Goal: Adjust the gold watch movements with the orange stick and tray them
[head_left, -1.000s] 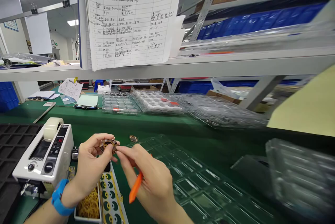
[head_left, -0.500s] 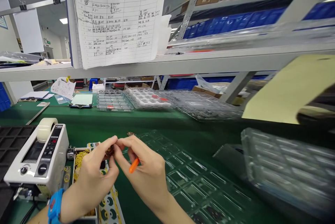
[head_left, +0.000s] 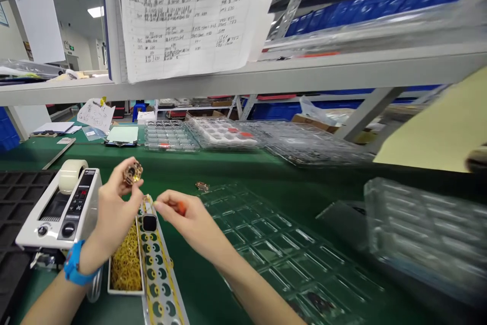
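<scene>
Between the thumb and fingers of my left hand (head_left: pixel 116 203) is a small round copper-coloured part (head_left: pixel 133 173), raised above the table. My right hand (head_left: pixel 184 213) is pinched at the upper end of a long strip (head_left: pixel 162 274) with dark and yellow curved shapes; an orange tool (head_left: pixel 181 208) shows among its fingers. What its fingertips grip is too small to name. A white box (head_left: pixel 127 292) of yellow rings lies left of the strip. Another copper-coloured part (head_left: pixel 202 186) rests on the green table beside a clear compartment tray (head_left: pixel 266 233).
A white tape dispenser (head_left: pixel 61 213) stands at the left by a black tray (head_left: pixel 17 203). Clear trays (head_left: pixel 224 132) line the back under a shelf beam (head_left: pixel 228 79) with hanging papers (head_left: pixel 190 21). More clear trays (head_left: pixel 422 239) stand at the right.
The hands have moved apart: the left lifted up and left with the copper part, the right went down and left to the strip. The view has shifted slightly.
</scene>
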### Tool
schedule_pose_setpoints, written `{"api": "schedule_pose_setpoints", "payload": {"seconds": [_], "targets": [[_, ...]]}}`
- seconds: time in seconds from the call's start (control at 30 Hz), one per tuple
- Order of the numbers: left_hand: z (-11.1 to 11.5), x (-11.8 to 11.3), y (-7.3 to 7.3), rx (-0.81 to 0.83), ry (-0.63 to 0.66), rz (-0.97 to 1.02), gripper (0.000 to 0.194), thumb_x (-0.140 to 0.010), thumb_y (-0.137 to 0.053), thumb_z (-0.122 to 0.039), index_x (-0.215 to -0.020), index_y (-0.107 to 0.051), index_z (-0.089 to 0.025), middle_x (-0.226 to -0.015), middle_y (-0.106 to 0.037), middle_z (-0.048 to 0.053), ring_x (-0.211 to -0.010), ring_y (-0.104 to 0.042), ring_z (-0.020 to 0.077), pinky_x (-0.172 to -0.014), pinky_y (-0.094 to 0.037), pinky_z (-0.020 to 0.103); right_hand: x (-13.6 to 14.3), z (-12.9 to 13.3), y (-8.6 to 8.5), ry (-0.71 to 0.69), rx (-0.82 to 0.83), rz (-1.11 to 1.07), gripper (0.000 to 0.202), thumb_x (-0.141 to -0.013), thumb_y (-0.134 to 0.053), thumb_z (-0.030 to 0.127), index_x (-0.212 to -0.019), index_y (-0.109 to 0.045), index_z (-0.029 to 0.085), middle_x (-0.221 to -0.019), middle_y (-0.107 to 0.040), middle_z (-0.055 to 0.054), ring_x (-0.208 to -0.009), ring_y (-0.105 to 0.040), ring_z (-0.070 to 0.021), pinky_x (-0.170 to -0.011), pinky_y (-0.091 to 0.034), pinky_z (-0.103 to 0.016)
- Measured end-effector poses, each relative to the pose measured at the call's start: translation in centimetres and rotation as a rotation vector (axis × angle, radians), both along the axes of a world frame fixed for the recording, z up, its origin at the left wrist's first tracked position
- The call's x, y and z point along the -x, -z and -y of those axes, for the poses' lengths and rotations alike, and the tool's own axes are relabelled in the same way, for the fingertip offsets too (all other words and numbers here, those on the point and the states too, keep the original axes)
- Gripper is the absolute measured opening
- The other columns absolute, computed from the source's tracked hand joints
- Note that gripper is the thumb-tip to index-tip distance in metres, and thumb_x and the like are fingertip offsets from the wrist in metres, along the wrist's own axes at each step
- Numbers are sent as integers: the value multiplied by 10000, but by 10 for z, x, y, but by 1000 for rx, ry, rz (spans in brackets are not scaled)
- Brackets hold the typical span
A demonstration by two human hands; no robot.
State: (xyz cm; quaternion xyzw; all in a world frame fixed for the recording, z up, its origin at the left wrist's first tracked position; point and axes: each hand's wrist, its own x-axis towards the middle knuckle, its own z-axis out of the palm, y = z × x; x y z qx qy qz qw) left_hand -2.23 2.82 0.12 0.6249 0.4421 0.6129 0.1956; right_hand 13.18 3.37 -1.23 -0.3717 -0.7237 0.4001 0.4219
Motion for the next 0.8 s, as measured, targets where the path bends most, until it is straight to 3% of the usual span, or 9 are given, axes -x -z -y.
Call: {"api": "schedule_pose_setpoints", "payload": {"seconds": [0.1,0.2,0.27,0.37,0.5,0.57,0.67,0.8], "targets": [[8,7,-12,-63,-3,94,413,-842,-596,-116,-1250,-586,-176,-1186,-714,80,-1085,-701,230,-888,-617,310,15,-14,27,-55,24,109,271,-850,-452,372,-638,-422,205,-595,-404,40,-556,-352,-110,-523,-279,-236],[16,8,-17,-109,15,108,402,-841,-589,-86,-1233,-591,-171,-1151,-727,69,-1069,-708,216,-878,-624,299,29,-19,47,-105,36,161,87,-770,-493,223,-688,-473,202,-612,-445,47,-562,-375,-111,-529,-277,-228],[17,6,-18,-120,35,86,407,-840,-580,-68,-1234,-590,-170,-1151,-726,66,-1067,-709,208,-878,-625,295,33,-19,50,-105,36,176,42,-742,-490,174,-709,-490,200,-632,-476,46,-578,-406,-111,-542,-299,-224],[17,4,-17,-147,58,51,422,-833,-591,-57,-1239,-591,-172,-1162,-719,60,-1069,-707,203,-873,-625,290,24,-13,36,-22,22,182,66,-792,-503,218,-730,-493,197,-688,-527,31,-634,-463,-117,-582,-346,-225],[17,6,-21,-228,30,18,470,-804,-639,-28,-1252,-597,-162,-1124,-730,48,-1041,-714,198,-874,-625,301,-27,-1,10,200,-4,294,245,-921,-435,382,-843,-562,188,-786,-594,-4,-680,-508,-128,-606,-366,-238],[17,7,-23,-277,6,2,494,-785,-661,-11,-1257,-607,-147,-1094,-737,46,-1026,-718,196,-882,-621,297,-65,8,8,290,1,452,261,-936,-417,350,-837,-594,186,-823,-624,-20,-717,-541,-139,-641,-379,-246],[17,9,-23,-295,-10,-21,526,-757,-695,-17,-1263,-617,-139,-1087,-741,49,-1021,-719,205,-888,-618,290,-120,27,23,339,84,716,193,-866,-524,251,-705,-608,186,-775,-649,-26,-692,-578,-154,-629,-381,-251],[18,6,-20,-241,-24,-71,556,-748,-723,-63,-1283,-613,-166,-1111,-740,40,-1011,-723,206,-903,-616,295,-163,56,63,421,226,1019,166,-806,-606,191,-642,-628,178,-683,-660,-54,-609,-617,-189,-556,-379,-257]]}}
